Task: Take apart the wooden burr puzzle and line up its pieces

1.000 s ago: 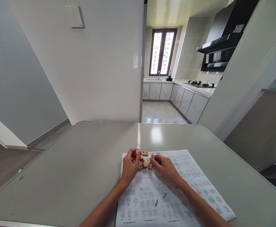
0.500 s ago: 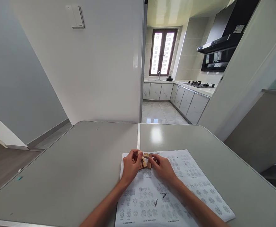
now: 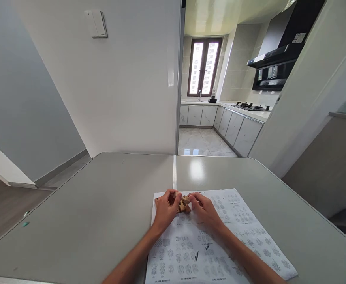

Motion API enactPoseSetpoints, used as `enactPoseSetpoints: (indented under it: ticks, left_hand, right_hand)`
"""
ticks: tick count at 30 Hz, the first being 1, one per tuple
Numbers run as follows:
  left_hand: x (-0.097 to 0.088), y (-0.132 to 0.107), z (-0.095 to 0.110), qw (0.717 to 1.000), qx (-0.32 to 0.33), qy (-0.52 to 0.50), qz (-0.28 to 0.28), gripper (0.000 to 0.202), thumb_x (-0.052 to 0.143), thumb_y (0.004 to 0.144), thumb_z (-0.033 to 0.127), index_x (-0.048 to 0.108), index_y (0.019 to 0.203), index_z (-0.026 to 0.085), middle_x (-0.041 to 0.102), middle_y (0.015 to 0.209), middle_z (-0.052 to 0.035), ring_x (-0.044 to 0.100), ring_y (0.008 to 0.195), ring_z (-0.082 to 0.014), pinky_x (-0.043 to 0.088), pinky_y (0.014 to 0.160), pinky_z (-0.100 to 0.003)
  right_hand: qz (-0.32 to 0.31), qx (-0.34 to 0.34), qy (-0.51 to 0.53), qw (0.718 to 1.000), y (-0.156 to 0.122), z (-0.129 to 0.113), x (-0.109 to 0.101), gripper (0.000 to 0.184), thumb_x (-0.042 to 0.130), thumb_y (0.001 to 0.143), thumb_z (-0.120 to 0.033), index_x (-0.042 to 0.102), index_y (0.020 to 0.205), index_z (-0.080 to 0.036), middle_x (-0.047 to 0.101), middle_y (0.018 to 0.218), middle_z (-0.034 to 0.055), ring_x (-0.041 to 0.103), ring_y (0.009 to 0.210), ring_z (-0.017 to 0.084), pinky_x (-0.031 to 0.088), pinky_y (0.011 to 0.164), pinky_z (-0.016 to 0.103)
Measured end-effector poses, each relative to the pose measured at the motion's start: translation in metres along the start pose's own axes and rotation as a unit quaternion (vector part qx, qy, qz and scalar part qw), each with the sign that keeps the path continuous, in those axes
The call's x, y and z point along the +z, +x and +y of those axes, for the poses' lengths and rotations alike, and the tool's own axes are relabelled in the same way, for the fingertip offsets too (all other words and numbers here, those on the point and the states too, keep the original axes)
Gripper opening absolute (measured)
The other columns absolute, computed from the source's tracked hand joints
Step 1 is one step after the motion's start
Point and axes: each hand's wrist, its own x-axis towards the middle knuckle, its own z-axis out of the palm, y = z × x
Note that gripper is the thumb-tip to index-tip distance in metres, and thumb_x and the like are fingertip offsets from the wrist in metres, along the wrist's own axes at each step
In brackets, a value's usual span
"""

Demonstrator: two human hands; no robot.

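Observation:
A small wooden puzzle of notched blocks (image 3: 183, 203) sits between my two hands, low over a printed instruction sheet (image 3: 214, 244) on the grey table (image 3: 102, 205). My left hand (image 3: 165, 211) has its fingers curled round the puzzle's left side. My right hand (image 3: 204, 210) pinches the puzzle's right side with fingertips pressed to the blocks. Both hands meet at the puzzle, and parts of the blocks are hidden behind the fingers.
The sheet covers the near right part of the table; a seam (image 3: 174, 173) runs down the table's middle. A white wall (image 3: 116, 86) stands beyond the far edge. A kitchen with cabinets (image 3: 235, 126) opens behind on the right.
My hands have drawn closer together, and the separate wooden pieces that stood apart a second ago are now pressed into one cluster between my fingers.

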Motion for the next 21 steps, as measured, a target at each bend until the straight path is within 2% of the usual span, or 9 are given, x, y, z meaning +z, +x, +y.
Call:
enactPoseSetpoints:
  ticks: [2, 5, 9, 12, 14, 16, 21]
  left_hand:
    - [0.0, 0.0, 0.0, 1.0, 0.004, 0.001, -0.011, 0.038, 0.056, 0.095, 0.057, 0.066, 0.088, 0.021, 0.061, 0.066, 0.0033, 0.054, 0.06, -0.0139, 0.043, 0.061, -0.026]
    - [0.001, -0.001, -0.004, 0.999, 0.011, 0.015, -0.032, 0.037, 0.056, 0.096, 0.056, 0.067, 0.091, 0.021, 0.063, 0.07, 0.0025, 0.057, 0.064, -0.0151, 0.046, 0.067, -0.028]
    - [0.003, -0.002, -0.012, 0.998, 0.042, 0.035, -0.021, 0.034, 0.058, 0.096, 0.051, 0.065, 0.115, 0.024, 0.069, 0.094, -0.0029, 0.065, 0.086, -0.0211, 0.05, 0.084, -0.034]
    - [0.004, -0.004, -0.018, 0.99, 0.09, 0.104, -0.012, 0.047, 0.07, 0.09, 0.044, 0.058, 0.131, 0.026, 0.067, 0.112, -0.0064, 0.062, 0.108, -0.027, 0.047, 0.098, -0.042]
    - [0.005, -0.006, -0.021, 0.98, 0.122, 0.151, -0.032, 0.053, 0.076, 0.084, 0.039, 0.057, 0.132, 0.027, 0.065, 0.123, -0.0078, 0.058, 0.117, -0.0302, 0.045, 0.102, -0.046]
    - [0.005, -0.008, -0.022, 0.972, 0.146, 0.177, -0.057, 0.057, 0.079, 0.081, 0.038, 0.056, 0.132, 0.027, 0.063, 0.13, -0.0081, 0.055, 0.124, -0.0317, 0.045, 0.104, -0.047]
    - [0.005, -0.008, -0.025, 0.962, 0.155, 0.212, -0.08, 0.059, 0.082, 0.079, 0.039, 0.055, 0.13, 0.027, 0.065, 0.13, -0.0074, 0.056, 0.124, -0.0328, 0.044, 0.105, -0.049]
  right_hand:
    - [-0.028, -0.03, -0.015, 0.999, -0.001, -0.003, 0.001, 0.045, 0.048, 0.1, -0.059, 0.071, 0.099, -0.02, 0.075, 0.092, 0.0071, 0.065, 0.076, 0.02, 0.049, 0.065, 0.029]
    - [-0.043, -0.05, -0.053, 0.996, -0.003, -0.003, 0.002, 0.041, 0.053, 0.097, -0.059, 0.07, 0.095, -0.022, 0.072, 0.088, 0.006, 0.062, 0.073, 0.019, 0.048, 0.063, 0.029]
    - [-0.001, -0.033, -0.073, 0.997, -0.002, 0.002, 0.001, 0.037, 0.053, 0.096, -0.056, 0.066, 0.087, -0.022, 0.069, 0.077, 0.0036, 0.058, 0.064, 0.018, 0.046, 0.06, 0.029]
    - [0.055, 0.0, -0.093, 0.994, 0.001, 0.007, -0.004, 0.034, 0.056, 0.093, -0.052, 0.056, 0.074, -0.023, 0.062, 0.065, -0.0005, 0.053, 0.057, 0.016, 0.043, 0.057, 0.028]
    - [0.073, 0.018, -0.127, 0.989, 0.002, 0.011, -0.006, 0.033, 0.058, 0.09, -0.049, 0.049, 0.07, -0.025, 0.057, 0.06, -0.0027, 0.051, 0.055, 0.016, 0.041, 0.055, 0.027]
    - [0.065, 0.031, -0.17, 0.983, 0.001, 0.013, -0.007, 0.031, 0.058, 0.088, -0.045, 0.045, 0.068, -0.025, 0.055, 0.059, -0.0037, 0.05, 0.054, 0.015, 0.037, 0.054, 0.027]
    - [0.027, 0.029, -0.253, 0.967, -0.004, 0.014, -0.004, 0.024, 0.058, 0.086, -0.037, 0.046, 0.07, -0.025, 0.06, 0.062, -0.0036, 0.051, 0.056, 0.016, 0.033, 0.054, 0.026]
